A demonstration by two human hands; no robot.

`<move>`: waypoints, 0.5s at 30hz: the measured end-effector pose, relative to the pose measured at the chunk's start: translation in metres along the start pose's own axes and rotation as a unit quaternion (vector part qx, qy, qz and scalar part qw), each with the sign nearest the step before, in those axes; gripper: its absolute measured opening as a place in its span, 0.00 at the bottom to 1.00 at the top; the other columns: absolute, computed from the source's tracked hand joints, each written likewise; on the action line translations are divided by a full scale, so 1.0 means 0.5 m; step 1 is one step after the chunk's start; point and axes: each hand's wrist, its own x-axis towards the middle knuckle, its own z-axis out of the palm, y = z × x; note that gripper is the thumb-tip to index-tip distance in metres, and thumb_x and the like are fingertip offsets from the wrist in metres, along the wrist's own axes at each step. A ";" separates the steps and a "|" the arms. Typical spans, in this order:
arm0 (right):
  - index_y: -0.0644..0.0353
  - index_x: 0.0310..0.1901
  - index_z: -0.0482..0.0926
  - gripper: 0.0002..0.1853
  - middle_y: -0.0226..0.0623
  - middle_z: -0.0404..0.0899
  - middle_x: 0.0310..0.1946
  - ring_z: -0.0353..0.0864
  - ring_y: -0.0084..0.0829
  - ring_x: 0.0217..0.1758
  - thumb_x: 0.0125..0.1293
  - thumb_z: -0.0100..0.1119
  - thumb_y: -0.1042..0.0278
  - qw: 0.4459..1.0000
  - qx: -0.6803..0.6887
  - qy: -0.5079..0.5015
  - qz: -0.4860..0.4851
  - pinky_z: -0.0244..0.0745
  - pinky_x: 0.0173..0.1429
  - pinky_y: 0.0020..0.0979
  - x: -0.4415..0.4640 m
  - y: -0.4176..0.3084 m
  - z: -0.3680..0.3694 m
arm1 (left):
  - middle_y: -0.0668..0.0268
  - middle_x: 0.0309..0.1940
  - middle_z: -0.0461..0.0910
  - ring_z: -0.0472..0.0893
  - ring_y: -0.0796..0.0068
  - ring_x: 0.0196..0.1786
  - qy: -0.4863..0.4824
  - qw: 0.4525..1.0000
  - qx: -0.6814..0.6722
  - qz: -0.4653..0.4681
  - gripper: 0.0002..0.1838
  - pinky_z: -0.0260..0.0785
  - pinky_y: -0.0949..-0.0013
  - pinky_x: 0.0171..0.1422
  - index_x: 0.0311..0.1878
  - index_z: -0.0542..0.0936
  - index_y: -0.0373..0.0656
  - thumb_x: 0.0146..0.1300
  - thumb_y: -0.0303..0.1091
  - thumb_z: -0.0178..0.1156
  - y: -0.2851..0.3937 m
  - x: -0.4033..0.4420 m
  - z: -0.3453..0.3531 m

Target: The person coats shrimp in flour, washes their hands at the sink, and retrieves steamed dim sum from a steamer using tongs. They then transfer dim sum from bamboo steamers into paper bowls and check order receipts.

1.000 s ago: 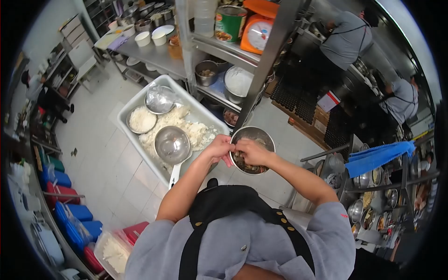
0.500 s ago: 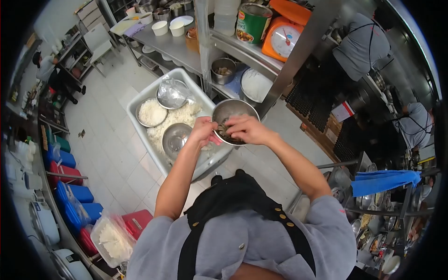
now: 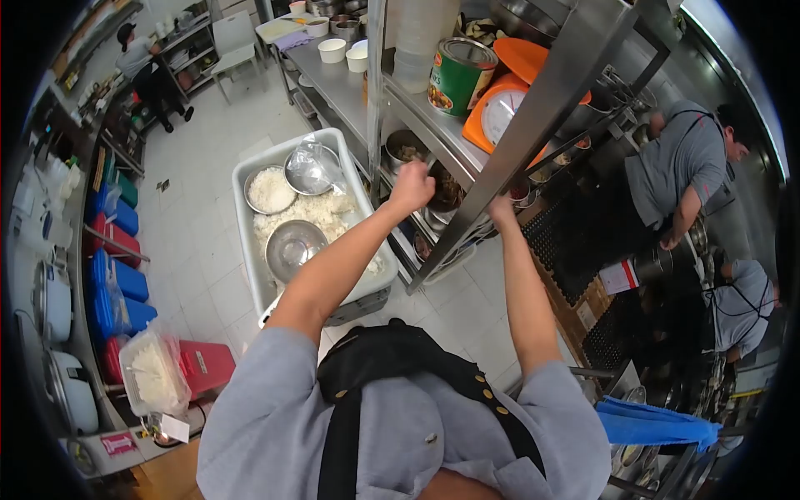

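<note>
My left hand (image 3: pixel 412 188) is closed at the near-left rim of a metal bowl (image 3: pixel 447 185) with dark brown contents, at the lower shelf. The steel post covers part of this bowl. On the post's other side is my right hand (image 3: pixel 502 208), its fingers mostly hidden behind the post. A second metal bowl (image 3: pixel 406 147) with brownish pieces stands just beyond my left hand. Left of my arm, a white tub (image 3: pixel 242 225) holds loose white rice (image 3: pixel 321 215), a rice-filled bowl (image 3: pixel 271 191), a bowl with clear plastic (image 3: pixel 310 169) and an empty-looking metal bowl (image 3: pixel 295 250).
The steel shelf post (image 3: pixel 533 125) rises between my hands. Above are a green can (image 3: pixel 458 79) and an orange scale (image 3: pixel 496 117). Co-workers (image 3: pixel 679 167) stand at right, another person (image 3: pixel 142 67) far left. Coloured bins (image 3: pixel 121 279) line the left counter.
Both hands have moved from over the tub's right edge to the shelf, carrying the metal bowl there. My right hand has left the bowl's contents and is beyond the post. The view has shifted.
</note>
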 end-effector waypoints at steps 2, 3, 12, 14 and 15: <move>0.64 0.40 0.75 0.10 0.30 0.74 0.31 0.72 0.27 0.34 0.60 0.53 0.68 0.991 -0.111 -0.057 -0.054 0.69 0.44 0.31 0.037 0.047 0.016 | 0.41 0.32 0.75 0.78 0.47 0.33 -0.073 0.996 0.041 0.007 0.07 0.74 0.54 0.39 0.27 0.76 0.31 0.44 0.25 0.55 0.026 0.000 0.029; 0.64 0.39 0.75 0.10 0.31 0.74 0.30 0.72 0.27 0.34 0.59 0.53 0.68 0.982 -0.157 -0.078 -0.069 0.69 0.44 0.32 0.060 0.087 0.020 | 0.43 0.30 0.75 0.78 0.48 0.33 -0.100 0.991 0.086 0.024 0.07 0.73 0.53 0.39 0.27 0.76 0.32 0.44 0.25 0.55 0.023 0.000 0.046; 0.63 0.35 0.78 0.11 0.36 0.75 0.25 0.74 0.31 0.32 0.53 0.59 0.64 0.837 -0.472 -0.242 -0.133 0.71 0.44 0.36 0.260 0.282 0.019 | 0.44 0.57 0.69 0.78 0.52 0.37 0.070 0.990 0.088 0.085 0.08 0.73 0.57 0.38 0.22 0.65 0.36 0.44 0.20 0.56 0.019 -0.029 -0.040; 0.63 0.33 0.78 0.12 0.37 0.75 0.24 0.74 0.32 0.32 0.52 0.60 0.64 0.751 -0.553 -0.306 -0.189 0.71 0.44 0.36 0.283 0.306 0.042 | 0.43 0.59 0.67 0.78 0.50 0.43 0.119 0.991 0.061 -0.002 0.07 0.73 0.57 0.42 0.23 0.65 0.35 0.45 0.18 0.55 0.003 -0.069 -0.068; 0.63 0.33 0.78 0.12 0.37 0.75 0.24 0.74 0.32 0.31 0.51 0.61 0.63 0.629 -0.638 -0.358 -0.262 0.72 0.44 0.37 0.291 0.316 0.060 | 0.43 0.60 0.66 0.78 0.49 0.45 0.141 0.988 0.044 -0.045 0.07 0.73 0.57 0.44 0.23 0.66 0.34 0.45 0.17 0.54 -0.003 -0.092 -0.084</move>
